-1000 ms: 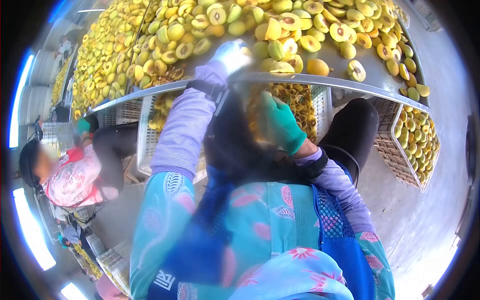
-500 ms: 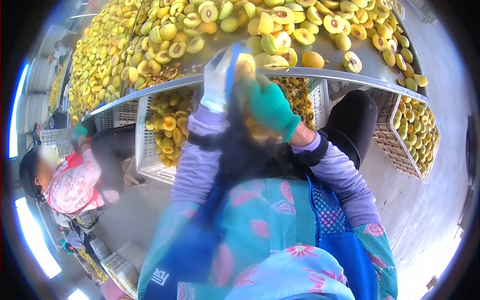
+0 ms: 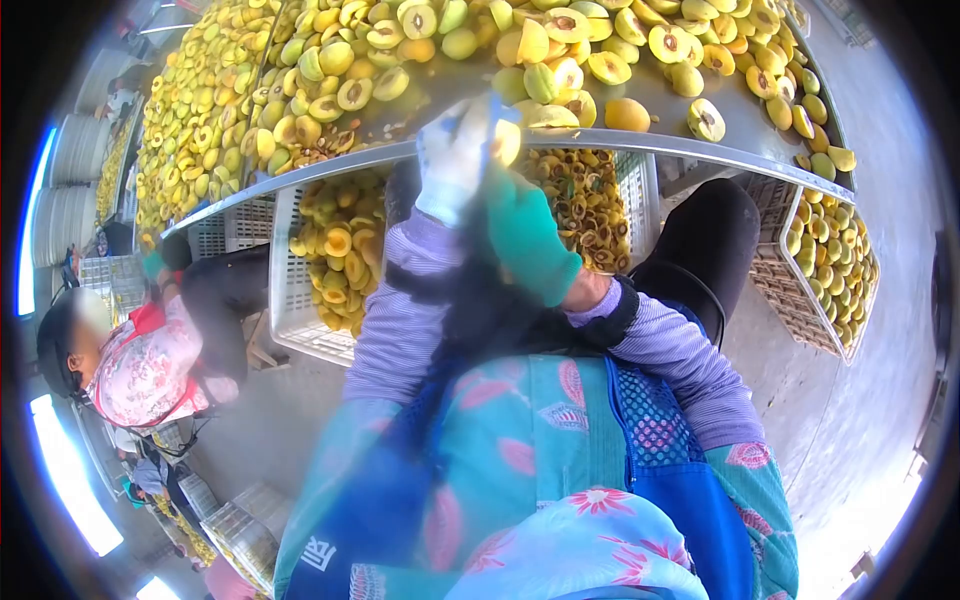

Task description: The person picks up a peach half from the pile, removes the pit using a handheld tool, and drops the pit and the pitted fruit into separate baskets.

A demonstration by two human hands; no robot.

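My left hand (image 3: pixel 450 160), in a white glove with blue on it, is at the metal table's front edge. Its closed fingers hold a yellow apricot half (image 3: pixel 507 143). Just below the fruit, against the left hand, is my right hand (image 3: pixel 530 235) in a green glove. The right fingers are curled and blurred; whatever they grip cannot be made out. Beyond both hands, halved yellow-green apricots (image 3: pixel 608 68), some with brown pits showing, lie on the metal tabletop (image 3: pixel 440 105). A whole-looking orange-yellow apricot (image 3: pixel 627 115) rests near the rim.
Under the table, a white crate (image 3: pixel 285 290) holds yellow halves, beside pit-bearing pieces (image 3: pixel 585 205) below my hands. Another crate (image 3: pixel 785 270) of apricots stands at right. My dark-clad knee (image 3: pixel 715 225) is between. A co-worker (image 3: pixel 140 370) sits at left.
My left hand has shifted slightly right, with the apricot half still in it. My right hand has moved a little down and left.
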